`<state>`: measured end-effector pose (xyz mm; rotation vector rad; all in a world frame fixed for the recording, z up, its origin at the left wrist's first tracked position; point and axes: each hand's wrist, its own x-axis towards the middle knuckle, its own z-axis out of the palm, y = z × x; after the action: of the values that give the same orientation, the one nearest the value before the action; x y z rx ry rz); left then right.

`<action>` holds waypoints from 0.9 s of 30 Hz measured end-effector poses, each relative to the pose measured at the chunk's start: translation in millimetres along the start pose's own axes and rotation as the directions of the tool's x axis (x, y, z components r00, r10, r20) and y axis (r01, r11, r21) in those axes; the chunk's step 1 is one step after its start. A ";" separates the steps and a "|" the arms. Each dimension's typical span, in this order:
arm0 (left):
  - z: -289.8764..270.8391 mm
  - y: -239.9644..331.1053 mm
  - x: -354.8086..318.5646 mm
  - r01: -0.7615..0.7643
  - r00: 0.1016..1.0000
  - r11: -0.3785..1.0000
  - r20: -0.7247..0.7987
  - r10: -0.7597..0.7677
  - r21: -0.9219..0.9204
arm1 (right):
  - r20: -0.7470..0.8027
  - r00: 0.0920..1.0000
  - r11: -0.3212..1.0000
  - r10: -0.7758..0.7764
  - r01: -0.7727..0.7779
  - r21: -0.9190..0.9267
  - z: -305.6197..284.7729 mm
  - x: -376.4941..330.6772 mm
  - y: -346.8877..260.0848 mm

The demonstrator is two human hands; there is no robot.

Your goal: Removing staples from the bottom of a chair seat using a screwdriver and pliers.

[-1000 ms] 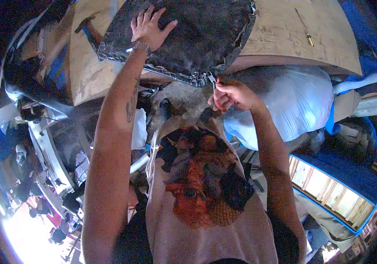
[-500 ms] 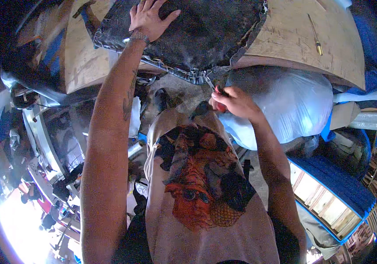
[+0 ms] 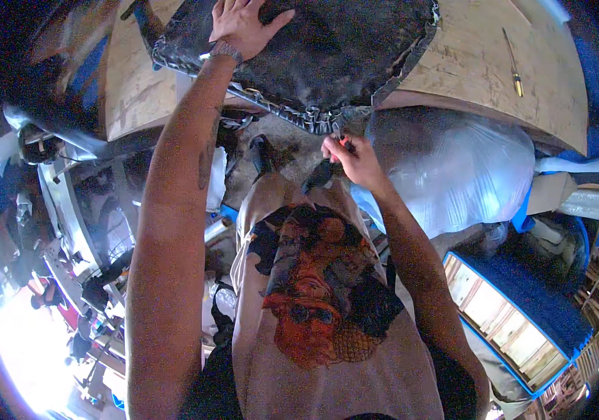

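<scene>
My left hand [image 3: 245, 31] lies flat with its fingers spread on a large dark, upholstered-looking panel [image 3: 334, 52]. Along the panel's near edge runs a rough, gathered strip of material [image 3: 317, 120]. At that edge, my right hand [image 3: 357, 162] is closed round a red-handled tool [image 3: 343, 142] with a short metal tip. The tip meets or nearly meets the gathered edge; I cannot tell which. Most of the handle is hidden in my fingers, so the exact kind of tool does not show.
A wooden board [image 3: 481, 70] lies under the panel, with a yellow-handled screwdriver [image 3: 517, 80] on its right part. Below it on the right sits a plastic-wrapped bundle [image 3: 467, 171]. Lower right stands a blue-edged wooden frame [image 3: 509, 322]. A hammer-like tool [image 3: 144, 24] rests at the upper left.
My right hand has moved a little left and closer to the panel's edge, with the red-handled tool still in it. The left hand stays flat on the panel. The whole view has shifted slightly.
</scene>
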<state>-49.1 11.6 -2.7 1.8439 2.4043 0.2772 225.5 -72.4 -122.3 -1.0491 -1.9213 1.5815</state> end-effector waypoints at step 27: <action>3.0 -6.0 -0.9 -0.009 1.000 0.999 -0.030 0.008 -0.037 | 0.032 0.992 0.456 -0.125 0.086 -0.886 -26.5 -21.1 -85.6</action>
<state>-54.0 9.6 -6.8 1.8471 2.3943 0.3499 234.4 -77.3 -30.8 -1.2400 -2.7828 0.3283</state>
